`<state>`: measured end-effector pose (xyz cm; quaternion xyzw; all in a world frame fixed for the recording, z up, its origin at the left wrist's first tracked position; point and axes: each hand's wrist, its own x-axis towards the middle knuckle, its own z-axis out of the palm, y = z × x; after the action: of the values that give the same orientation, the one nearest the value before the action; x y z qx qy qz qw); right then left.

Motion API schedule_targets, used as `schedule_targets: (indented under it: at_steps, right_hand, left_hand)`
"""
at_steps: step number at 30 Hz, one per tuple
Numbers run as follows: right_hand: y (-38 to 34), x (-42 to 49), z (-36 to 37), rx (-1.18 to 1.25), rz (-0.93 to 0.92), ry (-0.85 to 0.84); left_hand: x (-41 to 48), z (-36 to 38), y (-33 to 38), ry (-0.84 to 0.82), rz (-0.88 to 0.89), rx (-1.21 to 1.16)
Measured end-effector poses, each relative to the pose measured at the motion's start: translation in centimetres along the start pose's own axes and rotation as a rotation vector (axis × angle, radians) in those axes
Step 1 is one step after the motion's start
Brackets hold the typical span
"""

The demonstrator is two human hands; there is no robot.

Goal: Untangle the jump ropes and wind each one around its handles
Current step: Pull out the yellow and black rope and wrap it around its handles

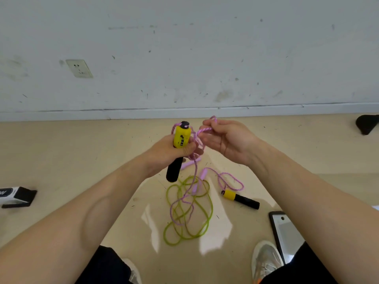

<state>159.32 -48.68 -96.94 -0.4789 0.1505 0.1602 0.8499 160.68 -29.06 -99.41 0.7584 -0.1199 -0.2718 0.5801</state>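
Observation:
My left hand (171,153) grips a yellow-and-black counter handle (178,149) held upright above the floor. The pink braided rope (229,182) runs from its top. My right hand (226,140) pinches a loop of this pink rope just right of the handle. The rope hangs down and ends at a second yellow-and-black handle (240,198) lying on the floor. A green rope (189,214) lies in loose loops on the floor, crossed by the pink one. Two pale pink handles (200,181) lie among the loops below my hands.
A phone (286,234) lies on the floor at the right, by my shoe (266,261). A black-and-white box (17,196) sits at the left. A dark object (367,124) lies far right by the wall. The white wall (184,58) has a socket (79,68).

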Motion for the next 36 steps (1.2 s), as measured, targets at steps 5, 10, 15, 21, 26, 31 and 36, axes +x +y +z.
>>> schedule_targets:
  at_steps: [5, 10, 15, 21, 26, 31, 36]
  right_hand:
    - [-1.4, 0.2, -1.2, 0.262, -0.103, 0.134]
    - [-0.7, 0.2, -2.1, -0.111, -0.052, 0.286]
    - [2.7, 0.0, -1.7, -0.659, 0.074, 0.189]
    - [7.8, 0.7, -1.2, -1.092, 0.103, -0.204]
    - [9.9, 1.7, -2.9, -1.291, 0.118, -0.207]
    - [8.3, 1.3, -4.0, -1.137, 0.156, -0.090]
    - [5.0, 0.8, -1.6, -0.866, 0.018, -0.089]
  left_hand:
    - [-0.5, 0.7, -0.4, -0.164, -0.078, 0.258]
    - [-0.3, 1.7, 1.3, 0.091, -0.090, -0.112]
    - [0.3, 0.4, 3.0, 0.213, -0.099, -0.502]
    - [0.3, -0.8, 4.5, 0.316, -0.128, -0.830]
    - [0.1, -2.1, 4.6, 0.374, -0.074, -0.872]
    - [0.6, -4.3, 2.8, 0.636, 0.023, -0.456]
    - [0.6, -4.3, 0.6, 0.490, 0.009, 0.136]
